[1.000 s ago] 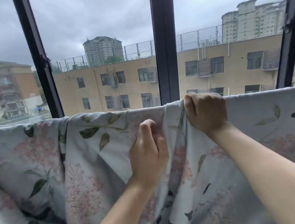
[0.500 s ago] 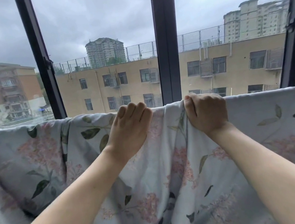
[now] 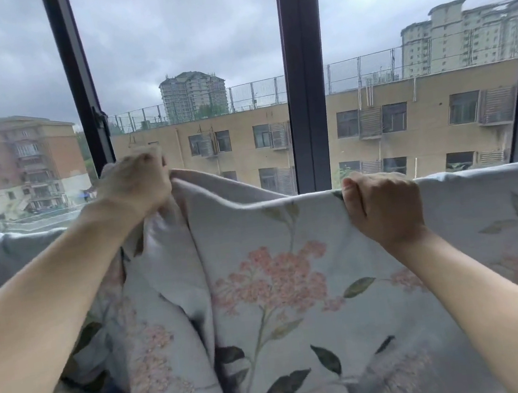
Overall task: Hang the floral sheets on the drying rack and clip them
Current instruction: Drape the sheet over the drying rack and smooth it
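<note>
On the left, the left hand (image 3: 133, 184) is gripping a bunched fold of the floral sheet (image 3: 280, 278), fingers closed around the cloth, and is holding it above the line of the sheet's top edge. Below that hand the fabric is hanging in deep folds. To the right, the sheet is lying spread and flat along a level top edge in front of the window frame (image 3: 306, 92). The right hand (image 3: 383, 210) is clenching that top edge in a fist.

sheet (image 3: 291, 257): pale blue, pink flowers, green leaves | window frame (image 3: 306, 92): dark
</note>
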{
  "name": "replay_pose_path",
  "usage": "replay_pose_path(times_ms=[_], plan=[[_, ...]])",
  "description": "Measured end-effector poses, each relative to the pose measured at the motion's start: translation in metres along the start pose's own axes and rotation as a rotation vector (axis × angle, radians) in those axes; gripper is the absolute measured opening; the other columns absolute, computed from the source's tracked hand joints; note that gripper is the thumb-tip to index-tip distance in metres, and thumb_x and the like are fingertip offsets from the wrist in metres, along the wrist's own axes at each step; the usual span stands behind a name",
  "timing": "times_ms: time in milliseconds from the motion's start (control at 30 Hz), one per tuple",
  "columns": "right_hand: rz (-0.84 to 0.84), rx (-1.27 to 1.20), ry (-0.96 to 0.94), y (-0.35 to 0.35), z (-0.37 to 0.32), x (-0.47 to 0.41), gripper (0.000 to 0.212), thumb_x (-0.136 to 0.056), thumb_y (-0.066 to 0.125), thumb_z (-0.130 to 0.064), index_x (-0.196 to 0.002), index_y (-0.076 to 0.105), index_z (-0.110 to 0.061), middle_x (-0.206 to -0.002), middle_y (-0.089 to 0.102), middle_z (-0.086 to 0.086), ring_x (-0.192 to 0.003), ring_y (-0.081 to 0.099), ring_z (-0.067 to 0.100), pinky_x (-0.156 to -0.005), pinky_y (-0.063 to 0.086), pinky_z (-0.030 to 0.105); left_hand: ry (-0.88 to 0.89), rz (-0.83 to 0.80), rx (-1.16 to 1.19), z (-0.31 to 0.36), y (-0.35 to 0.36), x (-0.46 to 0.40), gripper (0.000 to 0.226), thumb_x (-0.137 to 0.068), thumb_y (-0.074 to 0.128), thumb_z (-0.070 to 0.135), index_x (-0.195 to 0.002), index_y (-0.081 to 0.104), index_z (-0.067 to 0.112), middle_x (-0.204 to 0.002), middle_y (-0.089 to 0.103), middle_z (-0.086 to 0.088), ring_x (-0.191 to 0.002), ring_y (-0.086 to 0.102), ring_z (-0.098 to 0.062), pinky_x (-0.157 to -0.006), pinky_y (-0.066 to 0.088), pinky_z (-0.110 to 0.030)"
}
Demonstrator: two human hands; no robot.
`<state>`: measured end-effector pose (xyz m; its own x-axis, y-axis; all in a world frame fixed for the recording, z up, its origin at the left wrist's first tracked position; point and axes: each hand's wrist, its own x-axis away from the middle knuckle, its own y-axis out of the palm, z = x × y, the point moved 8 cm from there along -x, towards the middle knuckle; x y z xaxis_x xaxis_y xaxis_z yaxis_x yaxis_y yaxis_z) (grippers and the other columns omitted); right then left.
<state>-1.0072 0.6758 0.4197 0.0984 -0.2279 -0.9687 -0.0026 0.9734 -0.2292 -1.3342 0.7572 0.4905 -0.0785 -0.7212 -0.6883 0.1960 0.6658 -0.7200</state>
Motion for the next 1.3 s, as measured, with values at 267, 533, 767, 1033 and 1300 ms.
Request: replay_pose_path(times_ms=[267,533,767,1033,1300], plan=[[-0.106,0.022,0.07,-0.001,-0.009,-0.005,0.044,-0.09,0.032,-0.032,-0.059,0.055,-0.01,-0.054,0.058,0.009,-0.044,0.051,0.028,-0.054,0.025,0.024,0.204,-0.334,-0.061,0.04,0.044,0.048,0.074,-0.093,0.007,0.069,-0.087,0.068,0.027,-0.088,0.069,0.005,-0.078,0.058,-0.012,-0.066,0.037,-0.031],[-0.338,-0.242,-0.105,0.019,-0.162,-0.029,0.051,-0.093,0.018,-0.043,-0.085,0.062,-0.018,-0.081,0.068,0.0,-0.069,0.062,0.024,-0.064,0.04,0.03,0.256,-0.292,0.355,0.034,0.032,0.054,0.023,-0.101,0.036,0.039,-0.106,0.056,0.029,-0.113,0.065,0.002,-0.096,0.057,-0.015,-0.085,0.045,-0.036],[-0.244,-0.043,0.017,0.036,-0.171,-0.024,0.053,-0.095,0.029,-0.037,-0.06,0.062,-0.014,-0.055,0.064,0.005,-0.047,0.056,0.028,-0.055,0.034,0.028,-0.043,0.286,0.363,-0.093,0.026,0.135,0.043,-0.085,0.059,0.043,-0.116,0.048,0.016,-0.118,0.044,-0.004,-0.107,0.04,-0.018,-0.091,0.035,-0.035],[-0.317,-0.197,0.029,0.023,-0.223,-0.049,0.05,-0.095,0.022,-0.043,-0.105,0.059,-0.012,-0.103,0.064,0.013,-0.093,0.058,0.031,-0.088,0.038,0.04,-0.367,-0.205,0.904,-0.132,0.084,0.178,0.026,-0.092,0.055,0.049,-0.092,0.064,0.024,-0.084,0.069,0.009,-0.079,0.064,-0.008,-0.065,0.048,-0.018],[-0.366,-0.35,-0.195,0.007,-0.355,-0.043,0.034,-0.089,0.04,-0.034,-0.109,0.057,-0.014,-0.109,0.06,0.006,-0.099,0.054,0.025,-0.092,0.038,0.039,-0.176,0.025,0.475,-0.176,0.024,0.153,0.008,-0.087,0.056,0.024,-0.094,0.056,0.02,-0.094,0.057,0.006,-0.084,0.055,-0.014,-0.072,0.043,-0.029]])
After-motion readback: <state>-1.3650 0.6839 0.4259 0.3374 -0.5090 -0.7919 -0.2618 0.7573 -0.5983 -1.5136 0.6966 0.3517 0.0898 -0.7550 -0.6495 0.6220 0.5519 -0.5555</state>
